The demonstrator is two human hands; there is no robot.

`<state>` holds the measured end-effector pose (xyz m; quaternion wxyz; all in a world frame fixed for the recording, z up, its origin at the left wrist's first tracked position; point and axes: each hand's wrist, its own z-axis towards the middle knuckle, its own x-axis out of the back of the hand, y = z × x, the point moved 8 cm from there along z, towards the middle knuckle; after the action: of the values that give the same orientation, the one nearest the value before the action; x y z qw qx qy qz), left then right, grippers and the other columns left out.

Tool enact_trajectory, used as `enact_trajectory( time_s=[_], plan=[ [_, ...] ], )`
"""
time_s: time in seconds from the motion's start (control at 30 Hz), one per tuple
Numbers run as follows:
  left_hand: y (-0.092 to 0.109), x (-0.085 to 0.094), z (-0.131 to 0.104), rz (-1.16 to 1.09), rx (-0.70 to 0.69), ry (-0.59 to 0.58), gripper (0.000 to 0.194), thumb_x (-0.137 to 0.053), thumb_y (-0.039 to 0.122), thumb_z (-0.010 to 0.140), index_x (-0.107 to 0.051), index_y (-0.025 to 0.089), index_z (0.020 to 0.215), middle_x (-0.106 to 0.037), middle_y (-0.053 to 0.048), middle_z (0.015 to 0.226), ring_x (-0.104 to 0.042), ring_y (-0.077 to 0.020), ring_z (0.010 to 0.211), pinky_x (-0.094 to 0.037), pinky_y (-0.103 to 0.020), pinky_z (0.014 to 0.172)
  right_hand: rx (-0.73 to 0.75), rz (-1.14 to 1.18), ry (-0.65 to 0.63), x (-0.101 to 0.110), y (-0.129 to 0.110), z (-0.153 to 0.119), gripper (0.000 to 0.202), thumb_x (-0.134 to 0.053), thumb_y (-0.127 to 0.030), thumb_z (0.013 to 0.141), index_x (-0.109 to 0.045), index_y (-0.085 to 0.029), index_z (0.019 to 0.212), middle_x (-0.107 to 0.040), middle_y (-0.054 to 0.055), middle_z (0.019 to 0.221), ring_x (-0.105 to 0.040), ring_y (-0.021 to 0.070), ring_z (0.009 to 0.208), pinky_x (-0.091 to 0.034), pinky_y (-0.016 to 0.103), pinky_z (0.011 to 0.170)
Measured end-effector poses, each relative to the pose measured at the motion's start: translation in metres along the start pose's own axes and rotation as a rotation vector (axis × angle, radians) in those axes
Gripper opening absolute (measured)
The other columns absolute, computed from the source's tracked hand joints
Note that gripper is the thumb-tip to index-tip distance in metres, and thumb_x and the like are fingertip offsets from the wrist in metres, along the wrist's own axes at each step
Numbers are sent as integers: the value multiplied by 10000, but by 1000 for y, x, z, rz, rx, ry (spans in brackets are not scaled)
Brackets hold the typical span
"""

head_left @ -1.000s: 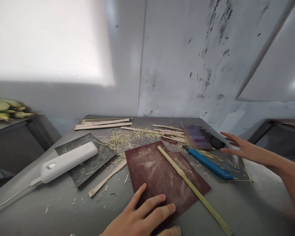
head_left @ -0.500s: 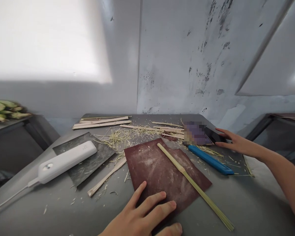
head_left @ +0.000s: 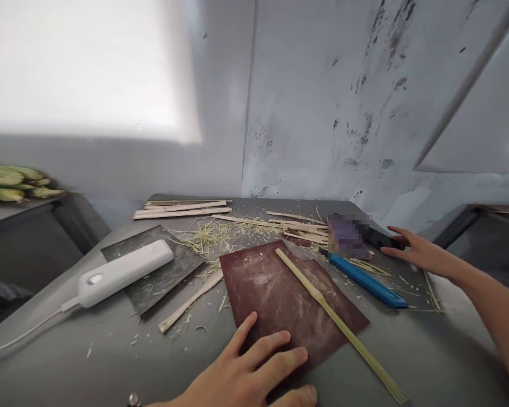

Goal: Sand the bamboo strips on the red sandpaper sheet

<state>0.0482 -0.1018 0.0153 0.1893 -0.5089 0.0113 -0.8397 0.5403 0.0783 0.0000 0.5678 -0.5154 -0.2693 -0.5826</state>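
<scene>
My left hand [head_left: 258, 367] rests with spread fingers on the lower edge of a dark red, dusty sheet [head_left: 258, 288]. A thin greenish bamboo strip [head_left: 348, 330] with a node lies diagonally across that sheet and past its edge. At the right, my right hand [head_left: 411, 249] has its fingers around the end of a black flat object [head_left: 379, 238], which adjoins a blurred purple rectangle [head_left: 346, 234]. Just below these lies a blue-handled tool [head_left: 367, 281], near my right hand but not touched by it.
A white device [head_left: 125, 274] with a cable lies on a dark sheet [head_left: 165, 282] at the left. Pale strips [head_left: 182, 212] and shavings [head_left: 212, 234] cover the back of the grey table [head_left: 89, 362]. Green husked produce [head_left: 8, 181] sits on the far-left surface.
The view has shifted slightly. My right hand and the black object with the purple rectangle have moved a little to the right, exposing more of the blue tool's dark tip. My left hand stays on the red sheet.
</scene>
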Motion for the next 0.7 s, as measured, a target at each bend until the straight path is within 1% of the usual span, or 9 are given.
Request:
enact_trajectory(
  time_s=[0.07,0.13,0.23,0.3,0.4,0.47,0.57,0.63,0.7],
  plan=[
    [0,0,-1,25,-8,-2,300,-540,409,1146,-705,407,1397,-673,73,1501,-602,-163,1414,-262,-509,1363,28,7,-80,-13,-8,4,711,-589,-527,958,-542,-129,1546,-759,260,1309,-763,388,1126,-560,424,924],
    [-1,-1,-1,35,-7,-21,336,-475,379,1169,-688,415,1427,-665,88,1511,-588,-156,1428,-229,-511,1371,45,-8,-115,-20,-14,6,774,-541,-554,993,-459,-94,1611,-729,288,1346,-727,429,1193,-528,467,985],
    [-1,0,-1,6,1,-27,357,-438,410,1176,-695,394,1423,-662,75,1522,-573,-168,1441,-198,-522,1376,62,-60,-98,-18,-18,8,838,-547,-592,1001,-399,-80,1647,-698,323,1317,-692,469,1207,-493,506,1024],
    [0,1,-1,-2,4,-13,335,-472,427,1165,-709,386,1399,-667,71,1517,-576,-171,1434,-182,-518,1380,84,-99,-63,-13,-20,8,839,-591,-558,983,-393,-84,1647,-647,341,1359,-627,481,1302,-454,513,1086],
    [0,3,0,15,8,7,299,-521,421,1153,-718,388,1375,-673,83,1502,-579,-156,1425,-140,-499,1387,112,-148,-20,-8,-27,11,846,-655,-485,936,-408,-67,1629,-528,380,1478,-502,497,1438,-385,517,1165],
    [0,2,1,17,8,2,302,-507,424,1159,-719,392,1371,-672,87,1496,-574,-146,1428,-92,-492,1390,103,-168,-17,-9,-31,12,838,-674,-476,913,-445,-46,1595,-525,405,1459,-501,526,1422,-382,549,1155],
    [1,3,2,18,-8,11,292,-522,437,1154,-726,393,1358,-680,93,1475,-575,-135,1418,-42,-474,1391,52,-158,-32,-8,-34,8,814,-665,-503,904,-491,-41,1551,-625,394,1307,-581,548,1309,-429,581,1078],
    [1,5,4,22,-5,38,270,-579,462,1129,-735,388,1337,-693,91,1451,-585,-136,1401,-57,-466,1392,-12,-121,-29,-4,-32,3,830,-653,-563,899,-500,-74,1552,-648,381,1274,-623,558,1230,-459,598,1011],
    [1,7,4,23,1,63,265,-614,478,1111,-740,386,1326,-702,91,1435,-589,-135,1392,-60,-458,1393,-92,-63,-8,3,-30,-2,875,-653,-643,871,-505,-122,1558,-637,378,1324,-634,579,1190,-471,627,956]
  ],
)
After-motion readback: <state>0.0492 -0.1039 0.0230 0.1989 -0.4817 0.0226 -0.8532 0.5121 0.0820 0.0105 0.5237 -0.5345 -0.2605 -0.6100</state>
